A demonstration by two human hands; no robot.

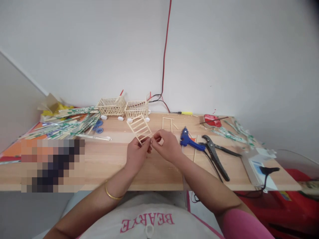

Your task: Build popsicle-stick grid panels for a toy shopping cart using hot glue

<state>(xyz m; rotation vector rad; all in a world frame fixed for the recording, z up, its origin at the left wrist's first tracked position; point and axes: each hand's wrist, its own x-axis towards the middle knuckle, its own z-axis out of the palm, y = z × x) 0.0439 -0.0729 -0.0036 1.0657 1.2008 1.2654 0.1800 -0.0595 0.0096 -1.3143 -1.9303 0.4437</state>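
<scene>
Above the middle of the wooden table I hold a small ladder-like frame (140, 126) of thin pale wooden sticks, tilted up toward the wall. My left hand (137, 151) is closed on its lower edge. At the frame's lower right corner, the fingers of my right hand (166, 144) are pinched together; whether they grip the frame or a tiny piece on it is hidden. Just behind stand two little stick-built carts (112, 106) with white wheels and red handles. A blue glue gun (190, 141) lies to the right of my right hand.
Black pliers (214, 156) and a white box (254, 167) lie at the right. Wrapped chopsticks (67, 122) are heaped at the left beside blue discs (99, 126). A stick frame (167, 123), a yellow-handled tool (186, 113) and a red container (211, 121) lie toward the wall.
</scene>
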